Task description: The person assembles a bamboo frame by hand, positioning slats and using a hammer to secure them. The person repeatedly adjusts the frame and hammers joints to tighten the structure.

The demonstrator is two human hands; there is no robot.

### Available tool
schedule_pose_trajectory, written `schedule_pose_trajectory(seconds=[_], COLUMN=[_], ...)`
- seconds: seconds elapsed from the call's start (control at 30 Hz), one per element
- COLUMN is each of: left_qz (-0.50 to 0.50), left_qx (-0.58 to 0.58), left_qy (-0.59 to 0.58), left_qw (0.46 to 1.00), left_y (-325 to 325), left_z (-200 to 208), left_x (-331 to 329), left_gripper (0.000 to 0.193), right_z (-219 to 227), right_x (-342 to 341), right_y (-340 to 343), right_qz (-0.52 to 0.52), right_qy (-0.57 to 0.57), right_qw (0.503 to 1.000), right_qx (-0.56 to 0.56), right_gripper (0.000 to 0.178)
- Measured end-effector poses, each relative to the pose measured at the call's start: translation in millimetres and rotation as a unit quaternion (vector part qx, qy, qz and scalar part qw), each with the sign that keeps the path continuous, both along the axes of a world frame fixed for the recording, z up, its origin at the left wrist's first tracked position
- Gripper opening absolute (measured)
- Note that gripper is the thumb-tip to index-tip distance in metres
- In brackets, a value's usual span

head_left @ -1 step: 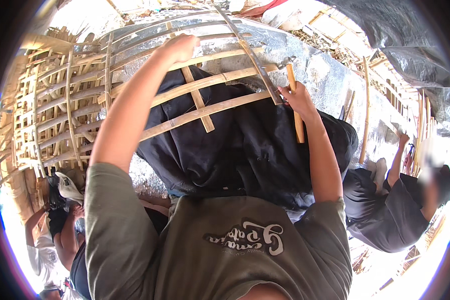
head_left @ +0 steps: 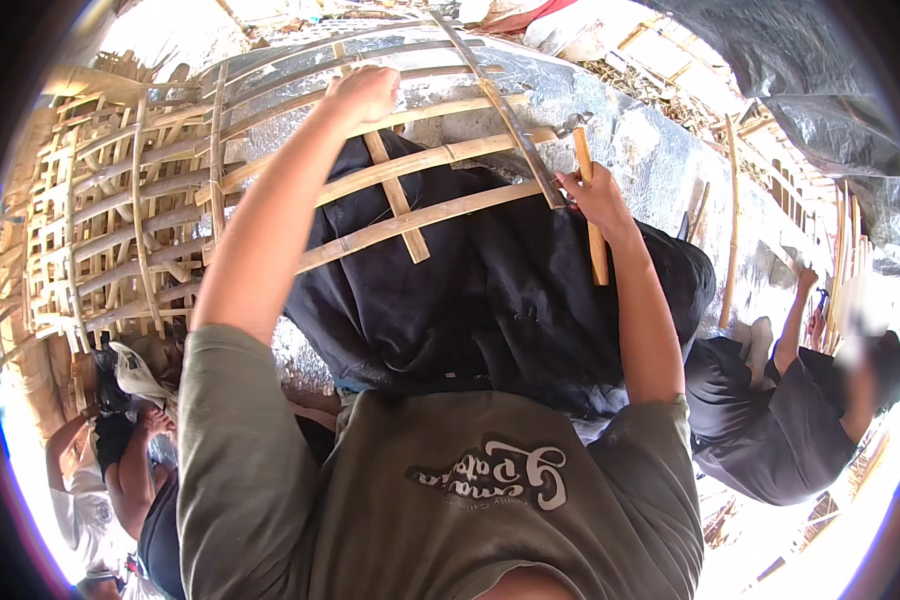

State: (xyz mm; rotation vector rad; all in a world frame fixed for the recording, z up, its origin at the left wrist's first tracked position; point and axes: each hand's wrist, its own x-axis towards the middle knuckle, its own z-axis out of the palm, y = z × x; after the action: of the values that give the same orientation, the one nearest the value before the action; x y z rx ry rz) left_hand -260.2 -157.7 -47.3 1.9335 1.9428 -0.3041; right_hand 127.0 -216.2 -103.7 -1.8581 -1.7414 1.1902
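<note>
From my remote seat, I see a dense bamboo lattice at far left; the left forearm hides whether it joins the bamboo frame in the middle. The frame lies partly over the black cloth on the person's lap, its far part above a silvery sheet.

The left hand rests at the far slats, curled into a fist; whether it pinches anything, I can't tell. Just below it runs a crosspiece, seemingly under the slats. I judge the frame light but springy: lengthwise the slats should be stiff, yet loose ends may flex or twist, and split bamboo can crack or leave splinters. I'd take hold where a slat meets the crosspiece, not at a bare tip.

Farther right, a narrow, dark-faced crossbar lies over the slat ends; it looks rigid and perhaps slick, so I'd grip its edges. The right hand is closed around the hammer, fingertips at the crossbar's near end. The hammer should feel head-heavy, best held low on its smooth wooden handle.
</note>
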Motion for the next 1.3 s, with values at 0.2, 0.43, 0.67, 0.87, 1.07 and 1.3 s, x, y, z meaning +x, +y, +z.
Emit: schedule_pose_trajectory(seconds=[0.2, 0.43, 0.67, 0.87, 1.07, 1.3], left_qz=[0.271, 0.217, 0.232, 0.252, 0.262, 0.215], left_qx=[0.156, 0.165, 0.070, 0.118, 0.179, 0.307], left_qy=[0.085, 0.209, 0.117, 0.102, 0.062, 0.032], left_qw=[0.946, 0.939, 0.963, 0.955, 0.946, 0.927], left_y=[-11, -3, 7, 28, 66, 113], left_z=[-14, -11, -22, -23, 7, 1], left_x=[19, -2, -8, -14, -14, -21], left_gripper=[0.052, 0.061, 0.077, 0.090, 0.094, 0.084], right_z=[-1, -29, -12, -13, 7, -5], right_x=[-3, 5, 2, 1, -8, 2], right_y=[2, 13, 11, 10, 31, 45], right_qz=[0.002, -0.001, -0.004, -0.004, -0.095, -0.073], right_qy=[-0.009, -0.006, 0.008, -0.019, 0.109, -0.042], right_qw=[1.000, 1.000, 1.000, 0.998, 0.988, 0.987], right_qx=[0.005, 0.025, -0.003, 0.059, 0.060, 0.134], right_gripper=[0.051, 0.056, 0.055, 0.050, 0.050, 0.059])
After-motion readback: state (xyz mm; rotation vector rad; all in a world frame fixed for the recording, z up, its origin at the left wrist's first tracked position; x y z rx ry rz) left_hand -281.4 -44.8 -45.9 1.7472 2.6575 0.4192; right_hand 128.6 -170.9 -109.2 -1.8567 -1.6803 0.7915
